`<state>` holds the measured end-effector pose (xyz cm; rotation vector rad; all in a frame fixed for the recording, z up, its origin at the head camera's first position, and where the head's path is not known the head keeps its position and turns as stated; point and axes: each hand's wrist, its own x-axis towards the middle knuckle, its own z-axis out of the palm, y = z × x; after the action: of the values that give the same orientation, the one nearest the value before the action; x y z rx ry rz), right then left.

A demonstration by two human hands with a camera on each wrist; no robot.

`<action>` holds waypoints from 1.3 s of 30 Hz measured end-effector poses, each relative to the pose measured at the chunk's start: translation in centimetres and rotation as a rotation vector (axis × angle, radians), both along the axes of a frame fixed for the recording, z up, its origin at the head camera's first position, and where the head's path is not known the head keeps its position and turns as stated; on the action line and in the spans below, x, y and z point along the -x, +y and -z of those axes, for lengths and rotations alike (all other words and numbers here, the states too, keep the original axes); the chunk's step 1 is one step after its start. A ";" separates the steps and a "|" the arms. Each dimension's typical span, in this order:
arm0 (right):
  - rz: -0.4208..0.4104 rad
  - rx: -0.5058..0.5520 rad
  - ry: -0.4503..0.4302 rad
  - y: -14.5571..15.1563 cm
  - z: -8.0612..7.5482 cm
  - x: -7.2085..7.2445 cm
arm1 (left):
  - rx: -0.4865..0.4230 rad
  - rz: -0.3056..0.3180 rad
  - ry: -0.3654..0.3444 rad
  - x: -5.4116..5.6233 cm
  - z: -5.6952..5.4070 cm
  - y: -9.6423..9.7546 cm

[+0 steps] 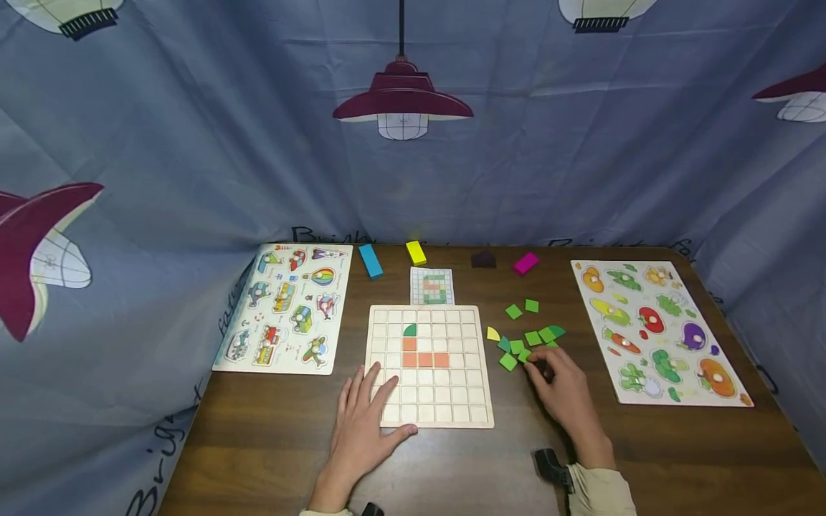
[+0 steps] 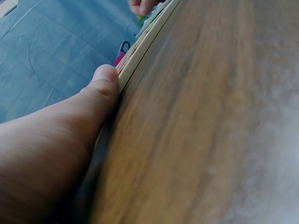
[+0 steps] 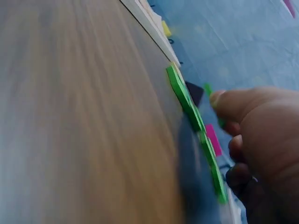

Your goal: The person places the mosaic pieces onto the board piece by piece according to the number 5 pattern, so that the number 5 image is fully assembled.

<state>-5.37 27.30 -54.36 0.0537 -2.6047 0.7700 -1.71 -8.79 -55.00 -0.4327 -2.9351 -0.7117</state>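
Observation:
My left hand (image 1: 363,424) rests with spread fingers on the lower left corner of a pale wooden grid board (image 1: 452,414). In the left wrist view, its thumb lies at the board's edge. The board holds several orange square tiles (image 1: 425,360) and a dark green quarter-round tile (image 1: 409,330) above them. Right of the board, my right hand (image 1: 563,383) pinches a small green square tile (image 3: 208,88) between thumb and fingertip, raised over the table in the right wrist view. Around its fingertips lie several loose green tiles (image 1: 508,362) and a yellow quarter-round tile (image 1: 493,334).
A pattern card (image 1: 432,278) lies behind the board. Along the back are blue (image 1: 371,261), yellow (image 1: 416,253), black (image 1: 483,260) and magenta blocks (image 1: 525,264). A vehicle puzzle (image 1: 284,308) stands left, a vegetable puzzle (image 1: 658,333) right. A blue curtain (image 1: 516,165) hangs behind the table.

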 end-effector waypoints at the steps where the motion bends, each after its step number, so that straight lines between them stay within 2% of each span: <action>1: -0.012 0.005 -0.001 -0.4 -0.2 0.3 | 0.003 0.001 0.006 0.1 0.0 0.0; 7: -0.116 0.025 -0.067 -3.9 -2.1 2.4 | 0.011 0.000 0.017 0.2 -0.1 0.0; 13: -0.271 0.036 -0.130 -8.1 -4.0 5.3 | -0.006 -0.005 0.011 0.2 -0.1 0.1; 17: -0.344 0.026 -0.215 -10.6 -4.1 7.2 | -0.011 -0.006 0.037 0.3 -0.1 0.0; 20: -0.372 0.023 -0.277 -11.8 -3.7 8.3 | -0.012 -0.003 0.026 0.3 -0.1 0.0; 26: -0.392 0.004 -0.343 -13.3 -2.8 9.4 | 0.007 -0.001 -0.011 0.2 -0.1 -0.2; 31: -0.409 -0.031 -0.365 -13.8 -2.5 9.6 | 0.014 0.002 -0.021 0.1 -0.2 -0.3; 39: -0.422 -0.087 -0.349 -13.8 -2.3 9.9 | 0.020 0.000 -0.010 0.0 -0.1 0.0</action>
<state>-15.23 13.45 -52.03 0.5560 -3.0034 0.8688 -1.75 -8.82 -54.86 -0.4317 -2.9536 -0.6872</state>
